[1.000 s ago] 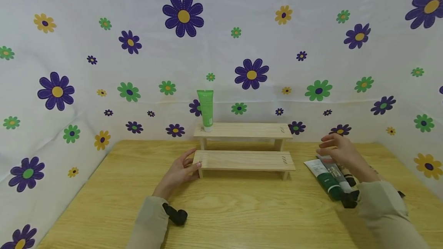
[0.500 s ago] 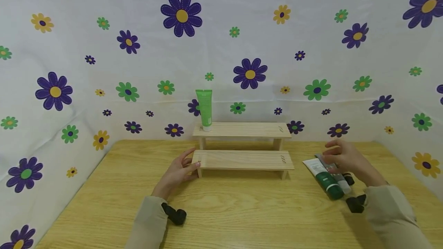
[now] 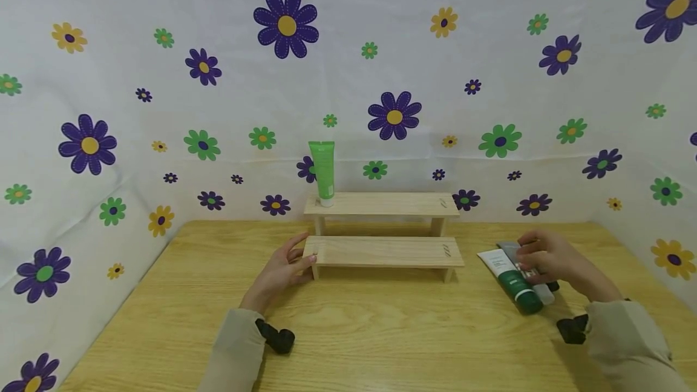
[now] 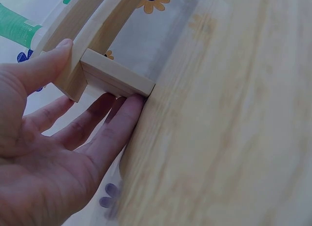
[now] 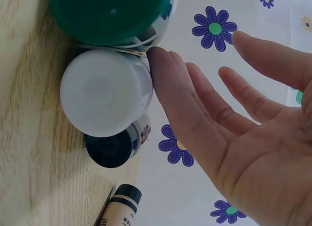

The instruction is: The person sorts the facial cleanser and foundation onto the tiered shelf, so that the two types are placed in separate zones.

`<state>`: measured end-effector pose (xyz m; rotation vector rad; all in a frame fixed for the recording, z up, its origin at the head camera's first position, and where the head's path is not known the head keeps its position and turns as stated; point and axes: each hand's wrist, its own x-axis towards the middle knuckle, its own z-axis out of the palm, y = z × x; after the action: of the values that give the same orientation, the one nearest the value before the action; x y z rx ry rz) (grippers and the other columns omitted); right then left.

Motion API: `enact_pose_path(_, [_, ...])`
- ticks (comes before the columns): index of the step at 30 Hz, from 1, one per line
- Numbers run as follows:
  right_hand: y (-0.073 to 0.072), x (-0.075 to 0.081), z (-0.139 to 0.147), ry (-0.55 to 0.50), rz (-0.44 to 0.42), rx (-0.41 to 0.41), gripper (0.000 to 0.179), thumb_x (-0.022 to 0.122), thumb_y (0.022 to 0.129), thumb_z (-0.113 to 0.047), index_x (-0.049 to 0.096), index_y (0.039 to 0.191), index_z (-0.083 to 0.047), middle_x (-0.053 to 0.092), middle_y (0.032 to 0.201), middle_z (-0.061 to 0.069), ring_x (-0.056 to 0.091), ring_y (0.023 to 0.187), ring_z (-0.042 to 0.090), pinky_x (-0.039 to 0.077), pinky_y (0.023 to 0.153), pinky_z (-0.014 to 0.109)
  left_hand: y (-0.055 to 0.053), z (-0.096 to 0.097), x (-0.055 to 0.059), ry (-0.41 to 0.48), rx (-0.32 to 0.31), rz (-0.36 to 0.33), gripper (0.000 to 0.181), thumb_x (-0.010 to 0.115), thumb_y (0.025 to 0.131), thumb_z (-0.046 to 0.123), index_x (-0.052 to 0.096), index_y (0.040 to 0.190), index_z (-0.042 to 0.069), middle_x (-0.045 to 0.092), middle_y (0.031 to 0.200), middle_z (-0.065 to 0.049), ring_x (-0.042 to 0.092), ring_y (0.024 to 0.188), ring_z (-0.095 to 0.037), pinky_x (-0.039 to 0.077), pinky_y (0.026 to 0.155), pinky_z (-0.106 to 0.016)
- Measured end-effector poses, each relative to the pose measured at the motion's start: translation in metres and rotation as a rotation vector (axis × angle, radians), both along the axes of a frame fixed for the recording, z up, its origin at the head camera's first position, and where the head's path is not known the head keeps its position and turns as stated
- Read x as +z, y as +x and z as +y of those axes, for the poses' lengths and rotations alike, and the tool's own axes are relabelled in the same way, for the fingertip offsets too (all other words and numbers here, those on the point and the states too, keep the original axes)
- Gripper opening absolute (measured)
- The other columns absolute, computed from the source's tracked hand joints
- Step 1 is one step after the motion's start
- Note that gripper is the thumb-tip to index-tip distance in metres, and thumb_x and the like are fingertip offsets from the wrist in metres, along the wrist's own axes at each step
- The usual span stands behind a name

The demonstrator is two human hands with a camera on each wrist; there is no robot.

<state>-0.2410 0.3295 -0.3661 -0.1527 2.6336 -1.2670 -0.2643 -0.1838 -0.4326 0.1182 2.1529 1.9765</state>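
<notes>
A two-step wooden shelf (image 3: 381, 251) stands at the back of the table. A light green tube (image 3: 322, 173) stands upright on the left end of its upper step. My left hand (image 3: 298, 258) rests against the lower step's left end, thumb (image 4: 48, 65) on the board and straight fingers (image 4: 109, 121) at the foot of its leg (image 4: 114, 79). My right hand (image 3: 530, 256) hovers over several tubes lying side by side. Its fingers are spread, and one finger (image 5: 163, 74) touches the white-capped grey tube (image 5: 105, 92) beside the dark green tube (image 3: 513, 282).
A black-capped tube (image 5: 114, 148) and a beige tube (image 5: 119, 206) lie beyond the white-capped one. The wooden table (image 3: 381, 331) is enclosed by flowered cloth walls (image 3: 163, 107) at the back and on both sides.
My right hand has come down from above the tubes onto them and drawn slightly toward me. The left hand and the shelf have stayed still.
</notes>
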Motion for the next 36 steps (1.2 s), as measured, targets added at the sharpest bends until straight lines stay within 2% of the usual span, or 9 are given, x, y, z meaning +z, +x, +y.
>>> enact_pose_path(9, [-0.003, -0.004, -0.004, 0.103, 0.052, 0.054, 0.041, 0.061, 0.089, 0.01, 0.043, 0.124, 0.021, 0.054, 0.117, 0.041, 0.062, 0.099, 0.044, 0.061, 0.076, 0.048, -0.001, 0.001, 0.001, 0.001, -0.007, 0.002, 0.067, 0.058, 0.104, 0.005, 0.024, 0.161, 0.008, 0.039, 0.15, -0.033, 0.049, 0.13, -0.049, 0.052, 0.097, -0.051])
enact_pose_path(16, [-0.002, -0.003, -0.019, 0.161, 0.06, 0.037, 0.047, 0.071, 0.082, 0.008, 0.047, 0.12, 0.021, 0.055, 0.113, 0.041, 0.061, 0.095, 0.044, 0.06, 0.073, 0.048, 0.0, 0.001, 0.0, -0.002, -0.006, 0.005, 0.066, 0.058, 0.104, 0.004, 0.025, 0.161, 0.008, 0.039, 0.15, -0.033, 0.049, 0.131, -0.048, 0.052, 0.097, -0.05])
enact_pose_path(22, [-0.001, -0.002, -0.029, 0.231, 0.041, -0.006, 0.049, 0.073, 0.08, 0.008, 0.049, 0.12, 0.018, 0.057, 0.112, 0.039, 0.061, 0.095, 0.044, 0.06, 0.072, 0.046, -0.001, 0.001, 0.0, -0.001, -0.009, 0.006, 0.066, 0.058, 0.104, 0.005, 0.025, 0.161, 0.008, 0.039, 0.15, -0.033, 0.049, 0.131, -0.049, 0.052, 0.097, -0.051])
enact_pose_path(36, [-0.006, -0.002, -0.037, 0.278, -0.06, -0.06, 0.057, 0.074, 0.082, 0.007, 0.044, 0.128, 0.017, 0.056, 0.115, 0.04, 0.061, 0.096, 0.043, 0.059, 0.074, 0.047, 0.0, -0.001, -0.001, -0.008, -0.01, 0.006, 0.066, 0.058, 0.104, 0.005, 0.025, 0.161, 0.008, 0.038, 0.151, -0.033, 0.048, 0.131, -0.049, 0.052, 0.097, -0.051])
